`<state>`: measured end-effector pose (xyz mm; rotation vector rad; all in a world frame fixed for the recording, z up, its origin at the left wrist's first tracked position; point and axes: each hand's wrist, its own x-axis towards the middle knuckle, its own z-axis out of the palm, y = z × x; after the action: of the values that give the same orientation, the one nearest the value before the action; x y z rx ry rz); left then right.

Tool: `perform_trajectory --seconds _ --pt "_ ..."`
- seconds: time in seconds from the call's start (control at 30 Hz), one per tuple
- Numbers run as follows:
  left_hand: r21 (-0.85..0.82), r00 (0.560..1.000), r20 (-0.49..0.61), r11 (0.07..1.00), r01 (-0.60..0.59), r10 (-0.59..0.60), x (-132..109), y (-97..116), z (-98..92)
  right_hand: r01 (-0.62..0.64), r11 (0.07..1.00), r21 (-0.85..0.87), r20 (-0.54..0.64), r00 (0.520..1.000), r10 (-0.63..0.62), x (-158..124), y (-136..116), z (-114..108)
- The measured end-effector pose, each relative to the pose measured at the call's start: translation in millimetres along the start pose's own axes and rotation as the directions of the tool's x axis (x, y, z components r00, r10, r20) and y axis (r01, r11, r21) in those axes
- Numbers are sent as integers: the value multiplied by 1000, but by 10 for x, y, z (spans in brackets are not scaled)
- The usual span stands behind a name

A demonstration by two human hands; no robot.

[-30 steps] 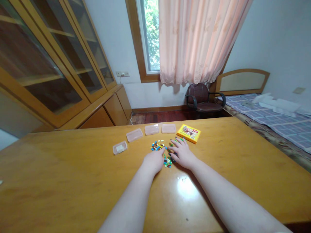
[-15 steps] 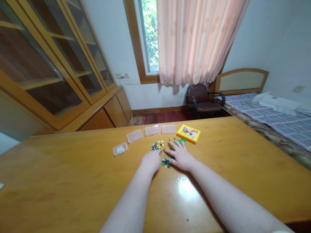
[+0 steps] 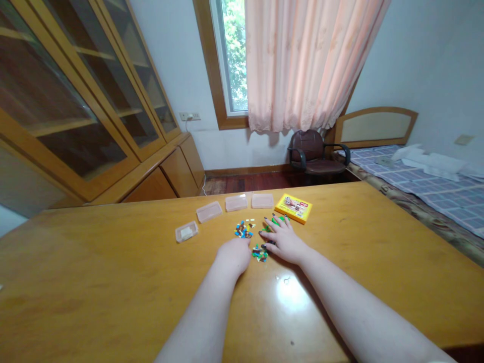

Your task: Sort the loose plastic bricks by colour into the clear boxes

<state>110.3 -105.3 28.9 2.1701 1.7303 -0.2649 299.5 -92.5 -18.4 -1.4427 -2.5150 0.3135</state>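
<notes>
Small coloured building pieces (image 3: 244, 231) lie scattered in the middle of the wooden table (image 3: 113, 272). My left hand (image 3: 233, 255) rests on the table with fingers curled, fingertips at the near edge of the pile; what is under them is hidden. My right hand (image 3: 283, 238) lies flat with fingers spread over green pieces (image 3: 275, 221), beside a second small cluster (image 3: 259, 252).
Three clear plastic boxes (image 3: 236, 202) stand in a row behind the pile, and a fourth one (image 3: 186, 231) with something white sits further left. A yellow box (image 3: 293, 207) lies to the right. Beyond the table are a brown armchair (image 3: 316, 152), a bed and glass-door cabinets.
My left hand has drawn back slightly toward me, away from the pile. My right hand has shifted a little over the green pieces.
</notes>
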Motion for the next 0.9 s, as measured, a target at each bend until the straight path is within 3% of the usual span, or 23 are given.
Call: perform_trajectory --seconds 0.07,0.2,0.4,0.57,0.8,0.9 --pt "6 997 50 999 -53 52 -52 29 -20 -14 1000 12 -15 1000 14 -4 24 -20" --pt "16 985 131 993 -119 116 -136 92 -56 121 989 85 25 992 -124 -16 24 -43" --pt "13 990 131 998 -53 51 -151 125 -70 46 998 47 5 999 -46 -11 17 -33" --pt "25 991 123 998 -58 55 -182 145 -62 147 987 70 44 988 -150 -25 -3 -34" --pt "6 986 135 995 -98 96 -193 197 2 -48 998 -35 -102 994 44 -1 59 6" --pt "13 982 150 993 -114 111 -151 199 52 23 1000 5 -115 993 -22 3 85 10"
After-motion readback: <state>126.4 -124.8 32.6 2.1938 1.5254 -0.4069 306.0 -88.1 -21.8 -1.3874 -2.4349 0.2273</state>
